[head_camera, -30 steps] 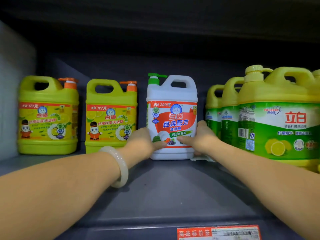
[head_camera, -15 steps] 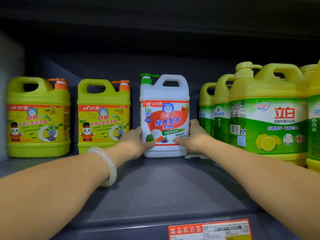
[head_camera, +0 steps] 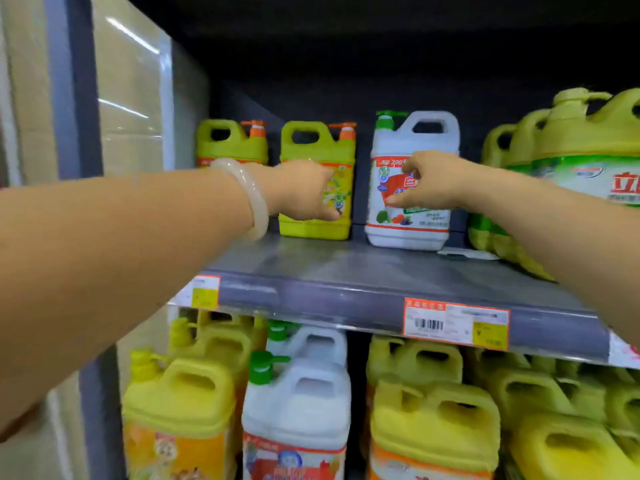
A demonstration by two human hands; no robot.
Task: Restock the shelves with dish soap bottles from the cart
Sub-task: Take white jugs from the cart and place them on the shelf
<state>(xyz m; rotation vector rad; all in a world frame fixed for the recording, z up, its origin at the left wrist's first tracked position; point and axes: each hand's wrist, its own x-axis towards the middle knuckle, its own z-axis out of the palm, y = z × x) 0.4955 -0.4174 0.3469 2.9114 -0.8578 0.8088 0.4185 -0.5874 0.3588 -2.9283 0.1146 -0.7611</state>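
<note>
standing beyond both hands, the grey shelf [head_camera: 346, 268] carries its goods at the back and along the right, leaving bare front space below the wrists, so the restocking looks only partly done. the lower shelf [head_camera: 311, 410], beneath the forearms, looks packed with jugs. no cart shows, so what is left to bring cannot be judged. right of the right hand a row of big green-labelled jugs [head_camera: 571, 161] crowds the edge. the white dish soap bottle [head_camera: 408, 220] stands upright on the shelf behind the right hand [head_camera: 433, 181], whose fingers are loosely curled just in front of its label and appear to grip nothing; contact cannot be told. the left hand [head_camera: 301, 188], slack and empty, hovers before a yellow-green bottle [head_camera: 317, 150], with another yellow-green bottle [head_camera: 232, 143] behind its wrist
</note>
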